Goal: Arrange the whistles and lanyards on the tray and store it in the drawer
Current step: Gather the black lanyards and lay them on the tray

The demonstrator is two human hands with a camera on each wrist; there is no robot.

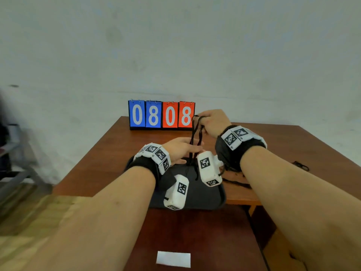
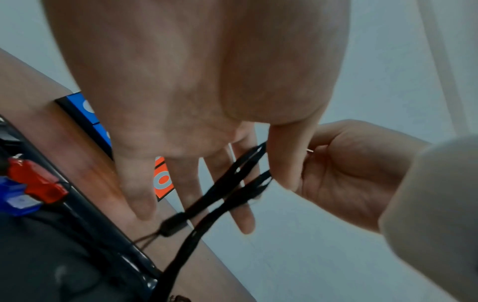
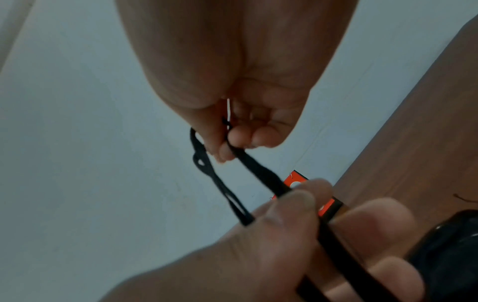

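Fingers of the right hand (image 1: pixel 212 122) pinch the top of a black lanyard (image 1: pixel 195 139), lifting its loops above the dark tray (image 1: pixel 197 196). Below, the left hand (image 1: pixel 180 151) lies open, straight fingers threaded between the strands — guiding, not gripping. Red (image 2: pixel 36 180) and blue (image 2: pixel 15 197) whistles sit at the tray's rim. Cord looks light, limp and tangle-prone — probably best held near its clasp (image 2: pixel 173 224).

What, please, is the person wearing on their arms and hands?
Both hands, left and right, are bare, as are the forearms. Each wrist carries a black strap with white square-coded marker tiles and a white boxy wrist camera. No sleeves show.
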